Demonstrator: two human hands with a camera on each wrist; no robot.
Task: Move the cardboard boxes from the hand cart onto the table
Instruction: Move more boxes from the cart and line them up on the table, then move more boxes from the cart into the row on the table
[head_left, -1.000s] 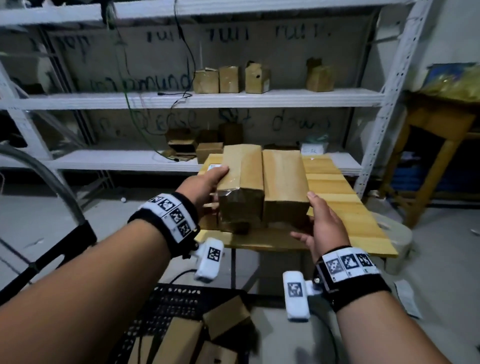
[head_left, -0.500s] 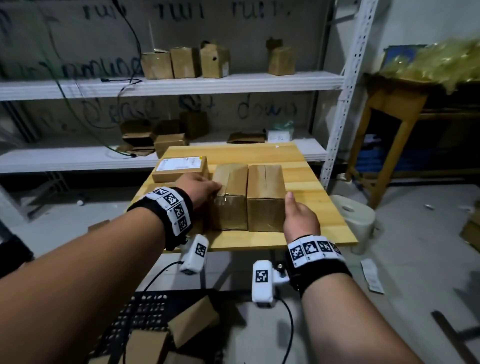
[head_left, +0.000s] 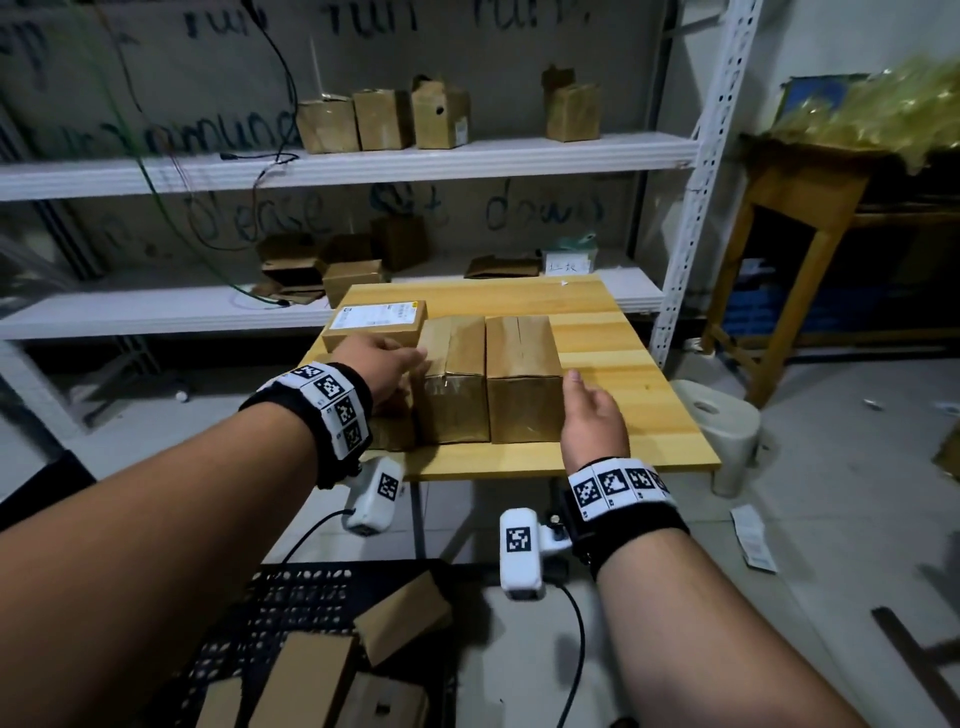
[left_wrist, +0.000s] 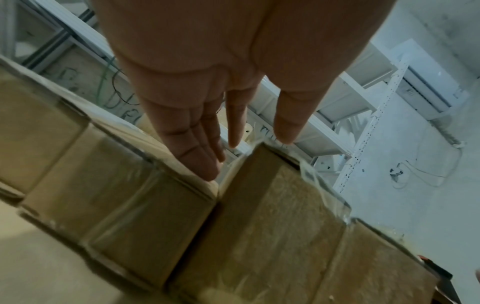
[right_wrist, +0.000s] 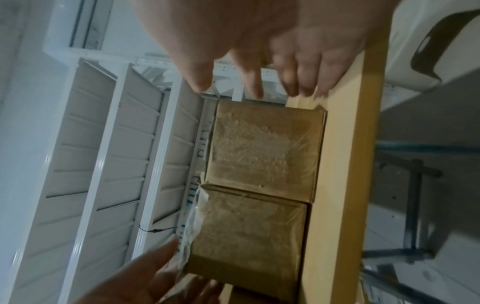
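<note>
Two taped cardboard boxes, the left box (head_left: 452, 382) and the right box (head_left: 522, 376), stand side by side on the wooden table (head_left: 618, 364). A flat labelled box (head_left: 375, 323) lies behind them, and a low box (head_left: 389, 434) sits at their left. My left hand (head_left: 400, 358) has straight fingers against the left box's outer side, above the low box (left_wrist: 109, 185). My right hand (head_left: 587, 400) is open just beside the right box (right_wrist: 265, 148), fingers spread over the table (right_wrist: 345, 164). Below, the black cart deck (head_left: 296, 587) carries several more cardboard boxes (head_left: 402, 616).
White metal shelving (head_left: 363, 161) with small boxes stands behind the table. A white stool (head_left: 719, 431) is at the table's right, with a wooden stand (head_left: 800, 208) further right. Paper slips (head_left: 753, 538) lie on the grey floor.
The two boxes were carried over and set down on the table. Both hands have since relaxed, and the right hand has eased off the right box's side.
</note>
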